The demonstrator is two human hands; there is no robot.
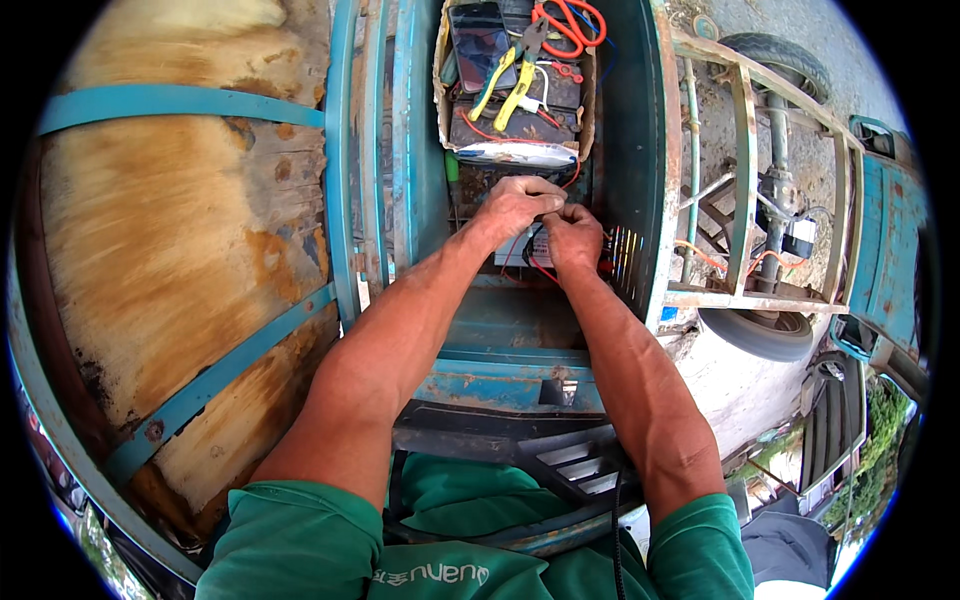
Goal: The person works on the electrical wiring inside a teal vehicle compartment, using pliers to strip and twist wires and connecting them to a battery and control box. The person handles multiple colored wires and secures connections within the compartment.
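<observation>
My left hand [517, 205] and right hand [575, 235] meet inside a teal metal compartment [628, 120], fingers pinched on something too small to make out. Below them lies a silver boxed unit [516, 255] with red and black wires [540, 268], partly hidden by my hands. Just beyond, a worn box [525, 152] holds dark batteries [560, 90], with a smartphone [478, 40], yellow-handled pliers [515, 100] and orange-handled scissors [568, 30] on top. A green cylindrical item [452, 167] stands at the left side below that box.
A stained wooden panel [180, 230] with teal straps fills the left. At right are a rusty rail frame [742, 170], wheels [760, 335], an axle with cables and a rusty teal vehicle panel [890, 260]. A black slatted part [580, 460] lies near my body.
</observation>
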